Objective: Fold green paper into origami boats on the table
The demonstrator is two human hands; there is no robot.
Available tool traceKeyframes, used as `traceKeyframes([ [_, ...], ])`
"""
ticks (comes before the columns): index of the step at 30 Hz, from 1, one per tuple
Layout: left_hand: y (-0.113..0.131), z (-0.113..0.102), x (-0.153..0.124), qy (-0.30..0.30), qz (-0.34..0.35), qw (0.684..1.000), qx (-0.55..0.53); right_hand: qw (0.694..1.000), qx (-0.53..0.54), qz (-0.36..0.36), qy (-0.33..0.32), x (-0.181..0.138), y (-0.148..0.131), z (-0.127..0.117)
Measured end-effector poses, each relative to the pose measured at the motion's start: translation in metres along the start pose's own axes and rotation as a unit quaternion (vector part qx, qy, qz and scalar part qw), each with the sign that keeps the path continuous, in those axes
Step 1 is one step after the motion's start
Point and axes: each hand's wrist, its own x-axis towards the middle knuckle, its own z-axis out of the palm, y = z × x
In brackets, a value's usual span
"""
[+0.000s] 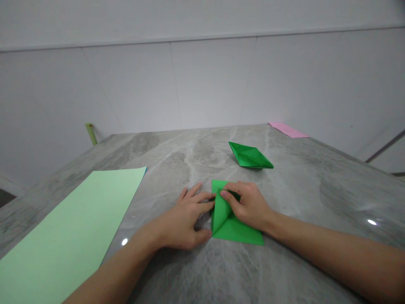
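A partly folded green paper point(232, 230) lies on the grey marble table point(300, 190) in front of me. My right hand point(248, 204) rests on top of it, thumb and fingers pinching a raised flap near its upper left corner. My left hand point(186, 219) lies beside the paper's left edge, fingers stretched out, the index fingertip touching the same flap. A finished green folded paper figure point(250, 156) sits farther back on the table, apart from both hands.
A large light green sheet point(69, 236) covers the table's left side and runs off the near edge. A pink sheet point(288, 130) lies at the far right corner. White walls stand behind the table. A small yellow-green strip point(91, 133) leans at the far left.
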Motion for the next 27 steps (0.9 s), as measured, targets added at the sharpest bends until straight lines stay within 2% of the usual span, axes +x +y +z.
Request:
traceKeyframes([
  [9, 0.0062, -0.0017, 0.0014, 0.011, -0.075, 0.997, 0.019, 0.999, 0.021, 0.022, -0.012, 0.0023, 0.0015, -0.0010],
  [15, 0.0046, -0.0021, -0.0002, 0.003, -0.057, 0.998, -0.002, 1.000, 0.006, -0.003, -0.020, 0.0007, -0.0020, -0.0037],
  [27, 0.0015, -0.0038, -0.0004, 0.008, -0.076, 0.996, -0.035, 0.997, -0.008, 0.029, -0.067, 0.0038, 0.0011, 0.0030],
])
